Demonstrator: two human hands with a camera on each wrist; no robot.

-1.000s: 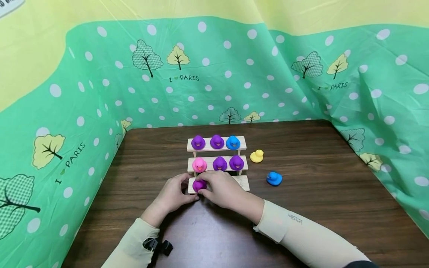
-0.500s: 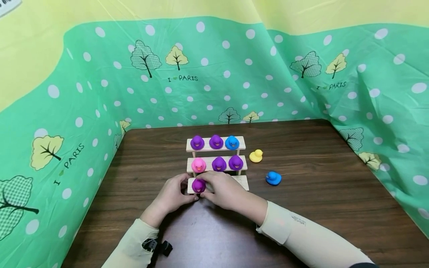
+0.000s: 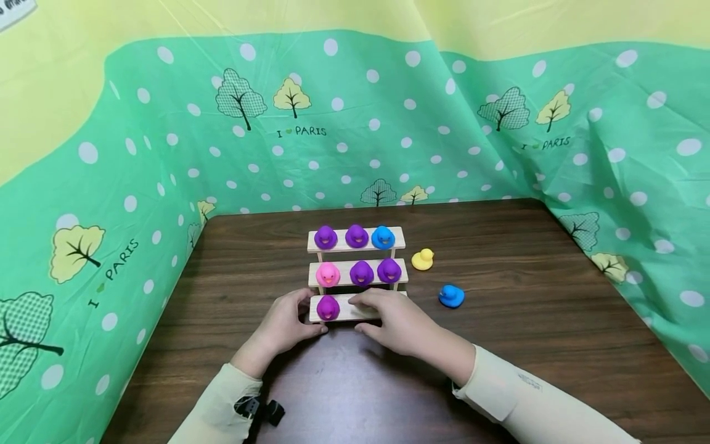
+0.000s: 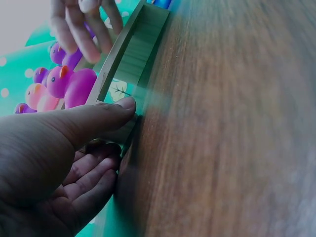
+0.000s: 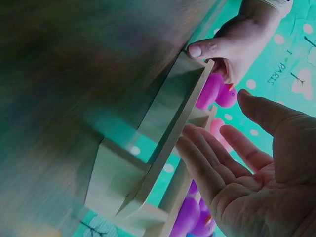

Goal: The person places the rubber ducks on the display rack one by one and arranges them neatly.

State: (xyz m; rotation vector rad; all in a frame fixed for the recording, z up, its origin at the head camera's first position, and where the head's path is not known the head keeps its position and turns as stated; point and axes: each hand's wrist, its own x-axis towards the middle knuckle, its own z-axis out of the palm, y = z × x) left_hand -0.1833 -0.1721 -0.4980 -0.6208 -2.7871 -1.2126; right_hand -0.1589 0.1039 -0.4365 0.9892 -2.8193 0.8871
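A three-tier wooden display stand stands on the table. On its lowest step, at the left end, sits a magenta-purple rubber duck. My left hand grips the stand's left end, thumb at the front and fingers round the side. To the right of that duck, my right hand hovers over the lowest step with fingers spread and nothing held; the right wrist view shows its bare palm. The middle step bears a pink duck and two purple ducks. Two purple ducks and a blue duck line the top step.
Right of the stand, a yellow duck and another blue duck lie on the dark wooden table. A green and yellow printed cloth walls off the back and both sides.
My right hand has let go of the magenta-purple duck and moved right, leaving it on the lowest step. The left hand has kept its place at the stand's end.
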